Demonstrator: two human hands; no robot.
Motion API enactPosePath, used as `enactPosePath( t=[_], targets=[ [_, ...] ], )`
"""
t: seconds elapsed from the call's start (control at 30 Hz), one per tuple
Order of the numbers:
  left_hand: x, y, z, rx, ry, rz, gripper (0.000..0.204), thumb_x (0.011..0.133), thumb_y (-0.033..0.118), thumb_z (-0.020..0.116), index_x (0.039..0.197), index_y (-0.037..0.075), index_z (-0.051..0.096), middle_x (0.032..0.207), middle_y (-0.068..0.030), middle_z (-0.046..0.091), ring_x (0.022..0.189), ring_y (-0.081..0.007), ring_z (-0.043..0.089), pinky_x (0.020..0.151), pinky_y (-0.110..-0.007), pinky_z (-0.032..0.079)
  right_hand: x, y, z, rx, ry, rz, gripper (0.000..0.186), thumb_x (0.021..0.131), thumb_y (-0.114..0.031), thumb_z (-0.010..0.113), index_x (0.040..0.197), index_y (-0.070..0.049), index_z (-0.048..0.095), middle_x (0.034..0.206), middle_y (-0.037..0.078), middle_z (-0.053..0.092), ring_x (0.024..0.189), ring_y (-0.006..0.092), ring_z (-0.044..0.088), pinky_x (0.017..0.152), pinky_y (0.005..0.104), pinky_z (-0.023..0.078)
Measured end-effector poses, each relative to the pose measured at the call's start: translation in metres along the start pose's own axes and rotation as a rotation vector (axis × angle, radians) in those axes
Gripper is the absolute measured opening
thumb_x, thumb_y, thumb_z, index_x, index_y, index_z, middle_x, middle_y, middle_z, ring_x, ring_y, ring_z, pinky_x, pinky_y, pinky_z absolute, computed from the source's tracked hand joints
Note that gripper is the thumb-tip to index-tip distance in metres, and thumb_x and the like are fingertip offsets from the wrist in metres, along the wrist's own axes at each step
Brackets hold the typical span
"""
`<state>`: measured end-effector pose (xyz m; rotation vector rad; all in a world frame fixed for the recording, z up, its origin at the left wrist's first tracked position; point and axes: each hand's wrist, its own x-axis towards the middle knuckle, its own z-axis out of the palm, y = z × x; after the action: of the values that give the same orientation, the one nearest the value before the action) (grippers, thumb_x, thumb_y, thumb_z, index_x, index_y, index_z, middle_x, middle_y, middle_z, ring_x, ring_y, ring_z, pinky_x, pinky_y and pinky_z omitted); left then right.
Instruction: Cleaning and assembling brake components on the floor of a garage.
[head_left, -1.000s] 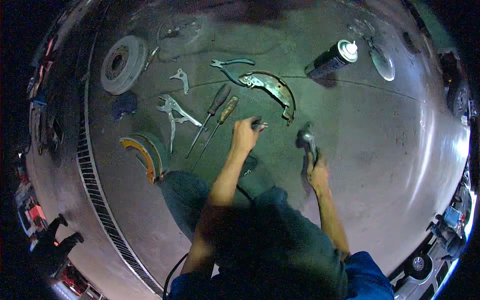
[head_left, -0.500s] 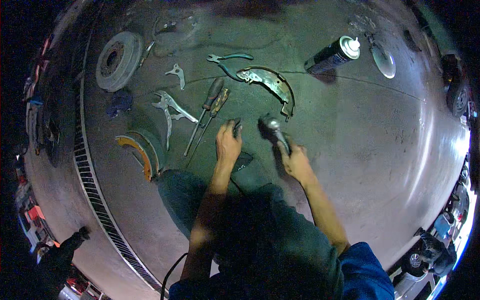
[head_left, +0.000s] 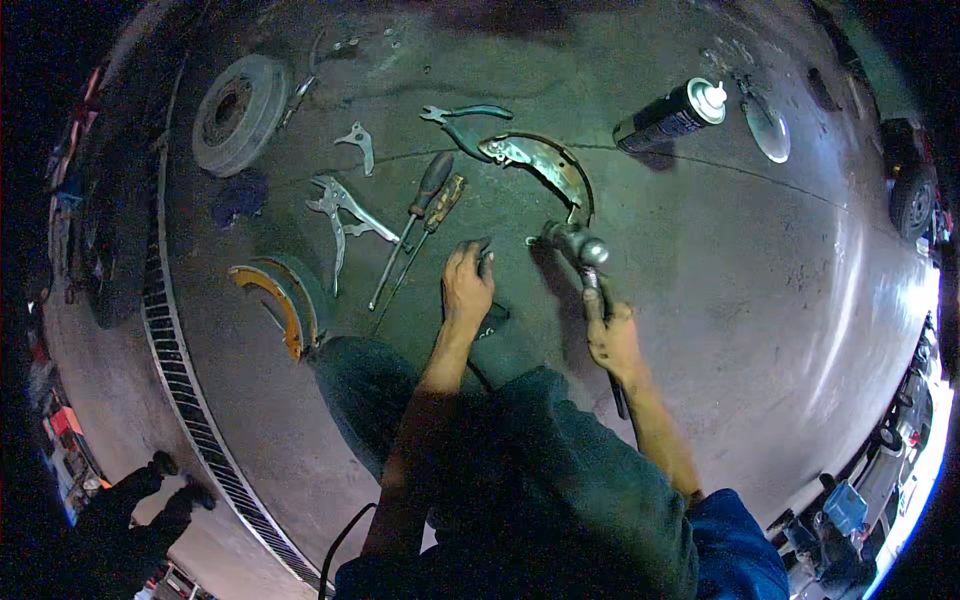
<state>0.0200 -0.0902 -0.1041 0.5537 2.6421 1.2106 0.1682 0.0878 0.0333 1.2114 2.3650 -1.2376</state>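
My right hand (head_left: 612, 335) grips the handle of a ball-peen hammer (head_left: 577, 243), its head raised over the floor just below the lower tip of a curved brake shoe (head_left: 548, 163). To its left, my left hand (head_left: 466, 287) is closed low over the floor, with a small dark piece at its fingertips that I cannot make out. A small shiny piece (head_left: 531, 241) lies between the left hand and the hammer head. Beside the left hand are a black-handled screwdriver (head_left: 430, 185) and a worn yellowish one (head_left: 443, 203). Green-handled pliers (head_left: 462, 118) touch or nearly touch the brake shoe.
Locking pliers (head_left: 345, 210), a metal lever (head_left: 361, 148), more brake shoes (head_left: 275, 295) and a brake drum (head_left: 242, 112) lie leftward. A spray can (head_left: 665, 117) and a shiny dish (head_left: 768, 130) are far right. Past a drain grate (head_left: 185, 385) is another person (head_left: 140, 490).
The hammer head has moved right and swung round, and my right hand has shifted slightly right and down. My left hand has barely moved. At lower left, the other person's legs have moved further into view.
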Motion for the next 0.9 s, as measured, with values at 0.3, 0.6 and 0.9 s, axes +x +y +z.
enactPosePath(
  t=[0.3, 0.6, 0.9],
  targets=[
    [0.005, 0.006, -0.008, -0.029, -0.004, 0.018, 0.028, 0.093, 0.011, 0.066, 0.118, -0.003, 0.065, 0.11, -0.0264, 0.066, 0.104, -0.0452, 0.063, 0.09, -0.049, 0.051, 0.034, 0.014, 0.031, -0.202, -0.022, -0.008, 0.058, 0.104, -0.047, 0.051, 0.12, 0.008, 0.062, 0.097, 0.037, 0.065, 0.096, 0.0538, 0.062, 0.089, 0.0528, 0.05],
    [0.004, 0.005, 0.0, -0.063, 0.0, -0.054, 0.029, 0.092, 0.013, 0.069, 0.117, 0.001, 0.066, 0.109, -0.0227, 0.068, 0.101, -0.0425, 0.064, 0.088, -0.047, 0.051, 0.008, -0.003, 0.019, -0.078, 0.057, -0.087, 0.055, 0.103, -0.049, 0.051, 0.137, -0.007, 0.057, 0.095, 0.034, 0.068, 0.09, 0.0524, 0.066, 0.086, 0.0551, 0.052],
    [0.005, 0.027, -0.017, -0.039, -0.054, -0.022, 0.03, 0.092, 0.01, 0.068, 0.121, 0.001, 0.065, 0.113, -0.024, 0.065, 0.106, -0.0439, 0.062, 0.091, -0.048, 0.051, 0.006, 0.039, 0.037, 0.062, 0.154, -0.088, 0.049, 0.103, -0.045, 0.054, 0.129, -0.004, 0.062, 0.099, 0.033, 0.068, 0.093, 0.0553, 0.063, 0.087, 0.0547, 0.052]
  ],
)
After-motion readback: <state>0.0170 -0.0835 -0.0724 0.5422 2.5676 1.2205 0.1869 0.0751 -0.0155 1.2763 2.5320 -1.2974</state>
